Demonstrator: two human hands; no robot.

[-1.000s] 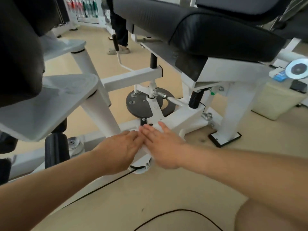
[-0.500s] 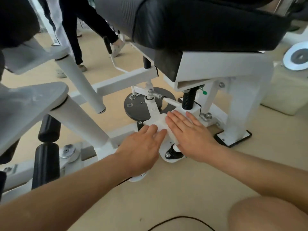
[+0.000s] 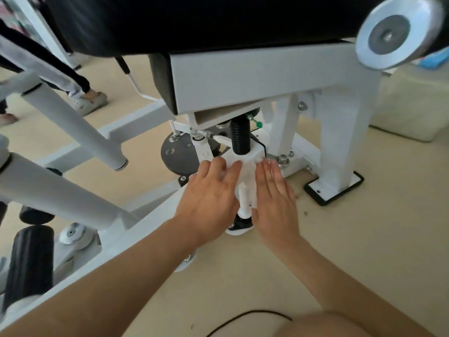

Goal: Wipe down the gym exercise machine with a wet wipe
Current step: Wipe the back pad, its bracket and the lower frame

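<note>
The white gym machine frame (image 3: 255, 76) fills the view, with a low base beam (image 3: 155, 215) running under the black seat pad (image 3: 194, 23). A white wet wipe (image 3: 246, 183) is draped over that beam, just below the black ribbed spring post (image 3: 240, 138). My left hand (image 3: 211, 198) lies flat on the wipe's left side with straight fingers. My right hand (image 3: 274, 198) presses flat on its right side, fingertips near the bolts at the post's foot. Most of the wipe is hidden under the two palms.
A chrome roller cap (image 3: 393, 32) juts in at top right. A dark round plate (image 3: 177, 154) and white tubes (image 3: 73, 122) lie to the left, black foam rollers (image 3: 29, 261) at lower left. A foot plate (image 3: 334, 188), a black cable (image 3: 250, 314) and another person's feet (image 3: 90, 100) are on the floor.
Both hands have slid with the wipe along the base beam toward the spring post. The view has dropped lower and closer under the seat.
</note>
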